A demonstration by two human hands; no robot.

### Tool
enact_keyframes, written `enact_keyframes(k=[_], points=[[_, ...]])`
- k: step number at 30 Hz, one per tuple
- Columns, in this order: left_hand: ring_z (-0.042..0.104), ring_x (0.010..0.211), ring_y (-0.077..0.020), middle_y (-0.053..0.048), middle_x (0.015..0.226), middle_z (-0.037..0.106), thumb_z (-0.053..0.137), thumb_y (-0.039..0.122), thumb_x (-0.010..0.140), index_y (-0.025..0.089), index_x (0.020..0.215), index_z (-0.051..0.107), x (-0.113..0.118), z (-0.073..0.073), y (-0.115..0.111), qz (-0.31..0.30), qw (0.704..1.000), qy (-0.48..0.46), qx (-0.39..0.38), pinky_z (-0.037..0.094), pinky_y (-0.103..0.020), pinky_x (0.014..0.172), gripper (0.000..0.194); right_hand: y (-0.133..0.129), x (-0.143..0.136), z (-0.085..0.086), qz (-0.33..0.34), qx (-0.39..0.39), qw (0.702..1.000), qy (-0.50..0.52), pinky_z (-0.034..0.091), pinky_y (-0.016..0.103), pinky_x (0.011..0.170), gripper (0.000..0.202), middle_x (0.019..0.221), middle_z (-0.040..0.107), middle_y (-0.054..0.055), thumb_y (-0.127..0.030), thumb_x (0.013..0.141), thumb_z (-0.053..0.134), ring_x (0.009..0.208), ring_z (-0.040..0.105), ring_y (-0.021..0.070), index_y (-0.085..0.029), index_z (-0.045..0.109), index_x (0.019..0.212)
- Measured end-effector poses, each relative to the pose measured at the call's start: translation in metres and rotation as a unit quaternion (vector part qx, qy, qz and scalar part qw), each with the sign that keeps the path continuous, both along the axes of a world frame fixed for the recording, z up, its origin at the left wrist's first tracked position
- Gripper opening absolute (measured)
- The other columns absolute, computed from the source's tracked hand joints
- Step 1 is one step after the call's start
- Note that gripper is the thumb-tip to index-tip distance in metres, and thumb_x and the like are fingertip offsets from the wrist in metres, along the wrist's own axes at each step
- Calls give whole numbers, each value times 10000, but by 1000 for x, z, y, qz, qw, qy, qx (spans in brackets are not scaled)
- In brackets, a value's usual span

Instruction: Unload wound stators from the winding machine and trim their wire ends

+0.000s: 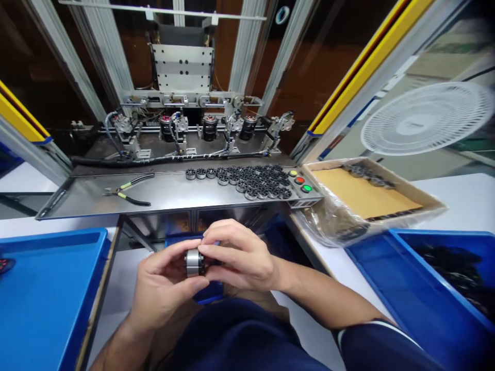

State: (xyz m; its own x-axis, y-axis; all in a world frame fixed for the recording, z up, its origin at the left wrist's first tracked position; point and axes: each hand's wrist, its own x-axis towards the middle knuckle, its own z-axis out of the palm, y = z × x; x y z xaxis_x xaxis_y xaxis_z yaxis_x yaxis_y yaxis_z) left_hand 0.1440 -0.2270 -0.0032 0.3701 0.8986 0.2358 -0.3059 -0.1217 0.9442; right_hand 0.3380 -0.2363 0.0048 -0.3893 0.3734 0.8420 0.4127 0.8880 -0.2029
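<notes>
In front of my body, both hands hold a small round motor stator (192,263) with a steel band and black toothed edges. My left hand (158,286) wraps round it from the left, thumb below and fingers above. From the right, the fingertips of my right hand (242,257) press on its top and right side. Beyond my hands, several similar stators (251,180) lie grouped on the steel shelf (170,188). A pair of cutting pliers (129,190) with black and yellow-green handles rests on the shelf's left part.
Behind the shelf stands a machine with black cylindrical fixtures (210,128). Red, yellow and green buttons (299,180) sit at the shelf's right end. A carton (371,193) holds more parts. Blue bins (46,288) flank me. A white fan (425,121) is at right.
</notes>
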Motion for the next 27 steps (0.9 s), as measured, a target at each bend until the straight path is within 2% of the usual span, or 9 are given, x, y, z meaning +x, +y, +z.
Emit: enact_keyframes(k=[5,8,10,13,17,19,21,24,27], points=[[759,951,-208,-22,1056,800,883,202,656,284,1092,771,-9,-4,-2,14,997,78,15,600,-205,834,458,6,-3,-9,6,51,999,-13,605,375,764,268,961,675,162,-249,936,621,924,642,231,-46,629,1110],[743,1013,-262,-60,1127,778,829,270,737,241,1188,728,-7,-12,1,2,991,135,15,608,-310,893,464,5,2,-16,-31,48,998,-25,606,371,744,280,961,688,168,-238,934,616,925,654,240,-36,619,1128],[713,1091,-272,-78,1232,733,727,292,840,231,1295,657,-2,-16,10,2,979,198,54,594,-344,933,465,5,10,-20,-71,28,997,-29,608,376,753,314,982,691,173,-261,934,624,951,660,244,-45,604,1161],[629,1230,-238,-92,1376,624,547,242,952,249,1421,526,13,-16,41,24,936,295,191,542,-322,1007,470,10,24,-25,-120,4,993,-15,609,385,782,393,998,687,173,-316,927,645,977,660,243,-51,577,1208],[662,1157,-213,-124,1264,670,549,203,950,171,1369,547,45,-18,109,91,830,377,401,518,-325,1039,420,29,44,-27,-133,-15,991,16,613,369,781,389,961,680,149,-312,939,622,954,658,233,-51,566,1221],[696,1088,-224,-138,1206,706,578,211,939,133,1236,626,63,-26,141,101,778,407,467,541,-337,1013,312,42,51,-23,-122,-45,991,23,613,352,766,373,937,685,142,-305,940,617,920,666,226,-58,567,1217],[712,1042,-242,-163,1192,710,543,205,954,112,1143,664,80,-34,164,87,748,443,486,583,-353,937,243,54,57,-14,-115,-83,990,27,610,340,741,350,911,692,140,-302,941,613,875,676,219,-66,576,1197],[710,1036,-275,-183,1177,715,499,192,970,103,1129,685,96,-41,177,50,734,483,476,599,-398,882,260,64,64,8,-132,-137,982,19,603,335,701,306,906,704,148,-296,951,593,834,686,220,-73,598,1160],[665,1140,-330,-175,1225,713,488,161,968,111,1170,684,103,-36,176,8,728,503,466,577,-459,906,286,65,70,33,-167,-180,969,15,601,334,685,259,924,707,151,-240,939,595,824,688,220,-80,616,1141]])
